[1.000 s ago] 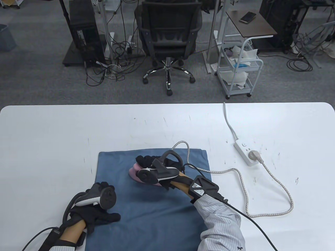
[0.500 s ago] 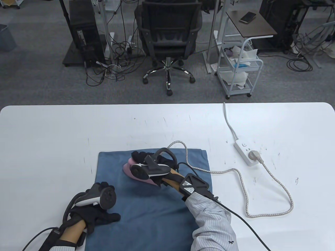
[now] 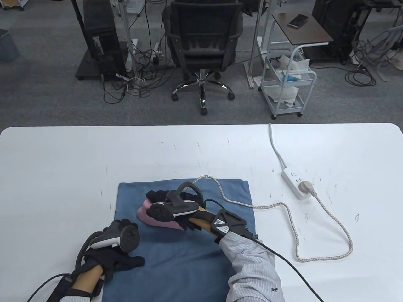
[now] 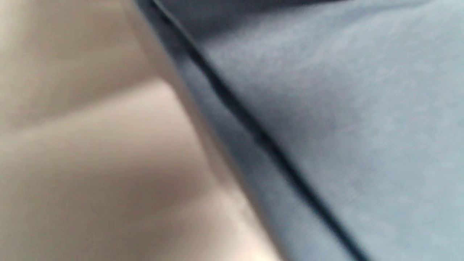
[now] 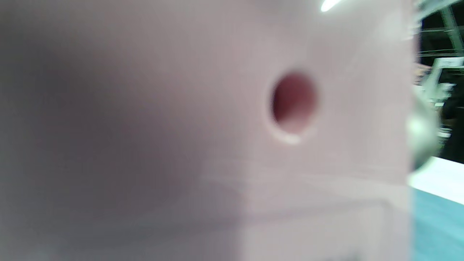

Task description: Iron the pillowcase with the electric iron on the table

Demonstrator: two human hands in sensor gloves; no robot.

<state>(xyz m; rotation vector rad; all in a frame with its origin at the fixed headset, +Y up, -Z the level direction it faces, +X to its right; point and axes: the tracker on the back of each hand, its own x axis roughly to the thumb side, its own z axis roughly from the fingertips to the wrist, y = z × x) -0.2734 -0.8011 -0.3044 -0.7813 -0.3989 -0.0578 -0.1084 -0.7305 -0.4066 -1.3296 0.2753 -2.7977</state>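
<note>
Right hand (image 3: 163,201) grips iron (image 3: 157,220); left hand (image 3: 116,261) presses pillowcase (image 3: 176,251).

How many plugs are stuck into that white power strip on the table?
1: a grey plug sits in the white power strip, right of the blue pillowcase. Its braided cord loops back toward the pink iron.

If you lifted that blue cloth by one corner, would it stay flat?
Probably not: the pillowcase lies thin and flat, so it would likely droop. It may slide on the smooth table, perhaps why the left hand presses it.
</note>
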